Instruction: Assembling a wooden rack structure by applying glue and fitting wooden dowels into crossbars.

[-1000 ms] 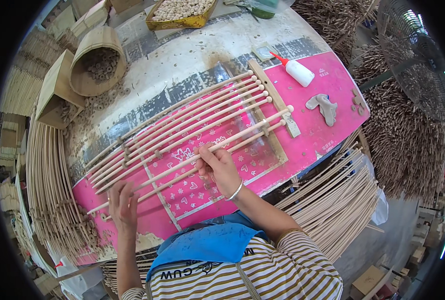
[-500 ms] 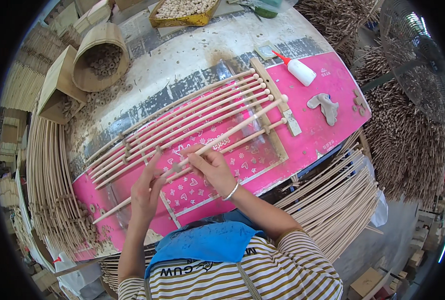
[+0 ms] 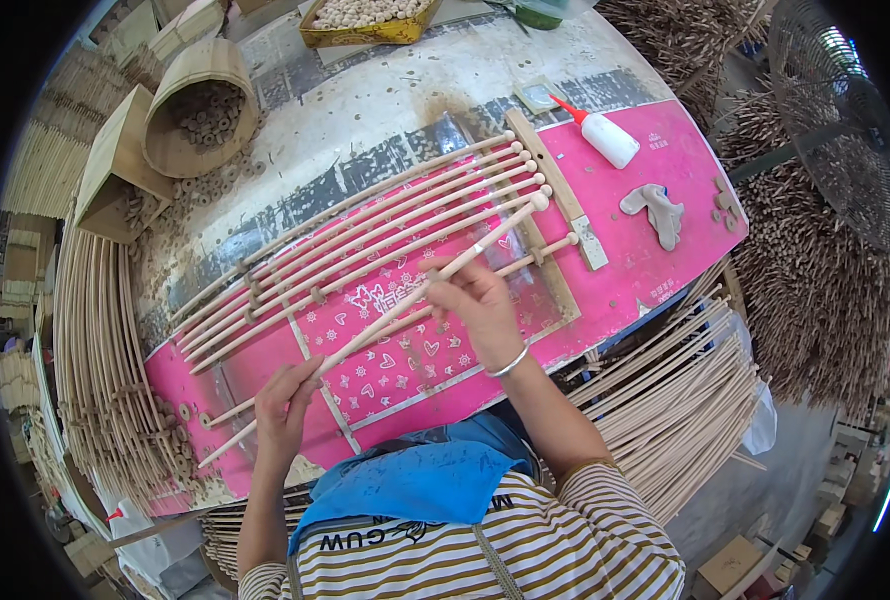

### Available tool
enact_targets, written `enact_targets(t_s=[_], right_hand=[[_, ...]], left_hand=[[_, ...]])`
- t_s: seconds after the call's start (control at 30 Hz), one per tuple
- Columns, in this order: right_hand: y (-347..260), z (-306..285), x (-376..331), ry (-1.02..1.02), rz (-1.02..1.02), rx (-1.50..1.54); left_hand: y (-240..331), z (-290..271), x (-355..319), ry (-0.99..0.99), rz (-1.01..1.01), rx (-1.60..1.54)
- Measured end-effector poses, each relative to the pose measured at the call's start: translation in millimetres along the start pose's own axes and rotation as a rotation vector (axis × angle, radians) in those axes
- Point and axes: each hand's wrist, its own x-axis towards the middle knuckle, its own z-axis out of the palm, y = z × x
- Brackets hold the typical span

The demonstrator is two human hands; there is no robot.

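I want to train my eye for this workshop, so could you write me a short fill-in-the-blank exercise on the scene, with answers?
The ball on the held stick is nearer the right hand than the ____ hand.
The bracelet circles the ____ wrist.
The mat is mostly ____.
The bottle has a ____ tip.

Answers: left; right; pink; red.

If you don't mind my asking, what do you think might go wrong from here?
The left hand and right hand have a stick that crosses a second stick in view; a dip might knock that one askew. Its ball end looks close to the row of sticks, so a swing could jostle them. The bottle lies on its side and might roll or leak; I cannot tell whether it is sealed.
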Motion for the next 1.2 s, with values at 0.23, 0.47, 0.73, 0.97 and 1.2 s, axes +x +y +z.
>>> enact_targets(t_s=[0.23,0.47,0.73,0.97,1.2], right_hand=[[-14.9,-27.4,2.4,0.088,-0.086,0.009],[-22.2,-32.0,-5.2,0.12,-0.042,-0.082],[-25.1,-49.5,-15.0,0.152,0.064,-0.164],[-34.7,-45.6,-19.4,0.172,0.04,-0.099],[-24.9,-62.9,-20.4,0.245,0.061,-0.193]], left_hand=[[-7.0,-6.5,-4.6,-0.036,-0.046,-0.01],[-10.6,-3.2,-3.1,-0.023,-0.032,0.015],[-5.4,1.5,3.3,-0.02,0.008,0.065],[-6.2,3.2,9.0,-0.034,0.018,0.074],[-7.1,6.9,16.6,-0.056,0.039,0.071]])
